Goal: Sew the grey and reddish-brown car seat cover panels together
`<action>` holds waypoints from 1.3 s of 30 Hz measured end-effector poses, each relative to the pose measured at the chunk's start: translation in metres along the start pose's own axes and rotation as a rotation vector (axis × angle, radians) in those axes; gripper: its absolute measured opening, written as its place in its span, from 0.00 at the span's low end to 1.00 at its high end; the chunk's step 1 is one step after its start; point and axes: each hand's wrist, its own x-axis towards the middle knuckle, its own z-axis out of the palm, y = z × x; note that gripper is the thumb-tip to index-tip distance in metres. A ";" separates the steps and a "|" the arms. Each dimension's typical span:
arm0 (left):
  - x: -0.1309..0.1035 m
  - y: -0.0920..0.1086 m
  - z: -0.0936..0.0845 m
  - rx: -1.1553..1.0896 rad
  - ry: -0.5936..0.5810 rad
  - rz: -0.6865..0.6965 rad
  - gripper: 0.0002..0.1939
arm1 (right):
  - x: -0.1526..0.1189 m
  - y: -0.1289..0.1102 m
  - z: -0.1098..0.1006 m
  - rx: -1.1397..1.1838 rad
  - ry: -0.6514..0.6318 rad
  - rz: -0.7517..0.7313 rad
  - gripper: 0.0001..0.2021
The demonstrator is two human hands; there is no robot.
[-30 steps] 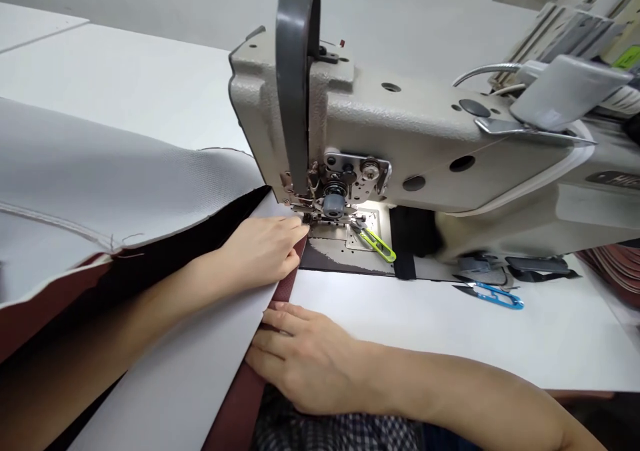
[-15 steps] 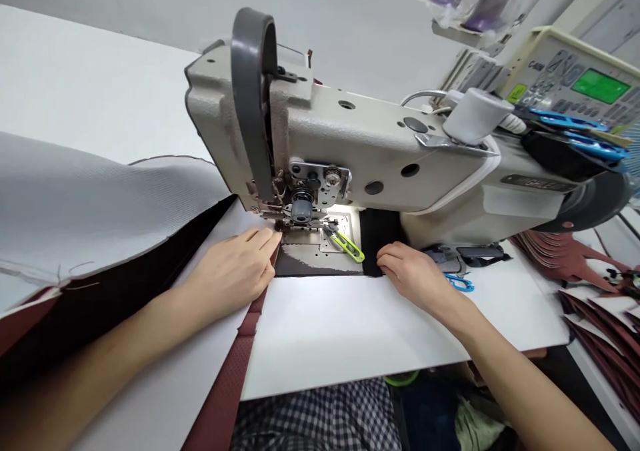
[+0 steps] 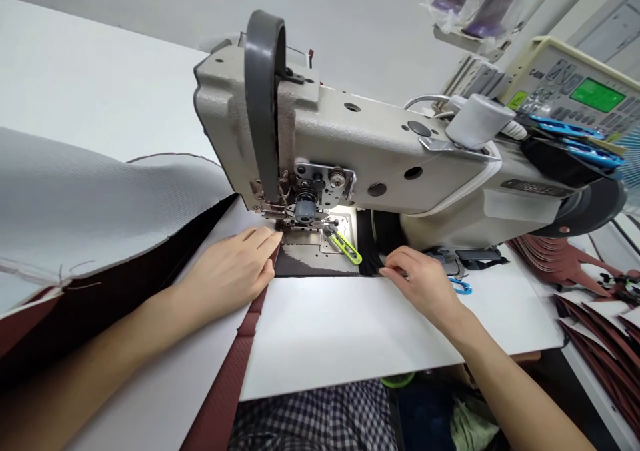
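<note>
My left hand [image 3: 235, 261] is closed on the edge of a white-backed maroon cover piece [image 3: 227, 377], just left of the presser foot. Its thumb and bent fingers press together there. At the front right of the needle plate [image 3: 305, 254], my right hand [image 3: 420, 277] pinches the edge of a black fabric strip [image 3: 369, 244], which is bunched into folds. Between the hands, yellow-green thread snips [image 3: 345, 245] lie on the plate. The sewing machine [image 3: 370, 144] stands over the work, its needle area partly hidden by its own parts.
Blue-handled scissors [image 3: 461, 285] lie beyond my right hand. A control box [image 3: 580, 84] with a green screen stands at the back right. Stacked maroon pieces [image 3: 600, 344] are at the far right. The white tabletop's front edge [image 3: 320, 384] runs above a checked cloth [image 3: 320, 417].
The black strip has gone from flat to folded, its left part wrinkled under my right fingers. My right hand has shifted slightly and its pinch shows more clearly. My left hand stays in place.
</note>
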 end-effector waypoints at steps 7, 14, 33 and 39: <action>-0.009 -0.001 -0.018 -0.200 -0.092 -0.059 0.25 | 0.013 -0.011 -0.029 0.321 -0.347 0.139 0.08; -0.024 0.030 -0.035 -1.412 -0.391 -0.110 0.25 | 0.012 -0.062 -0.011 0.063 0.291 -0.215 0.07; -0.031 0.048 -0.037 -1.188 -0.003 -0.239 0.16 | 0.032 -0.120 0.016 0.732 0.254 0.048 0.06; -0.031 0.051 -0.035 -1.278 0.006 -0.180 0.16 | 0.031 -0.124 0.021 0.789 0.247 0.089 0.07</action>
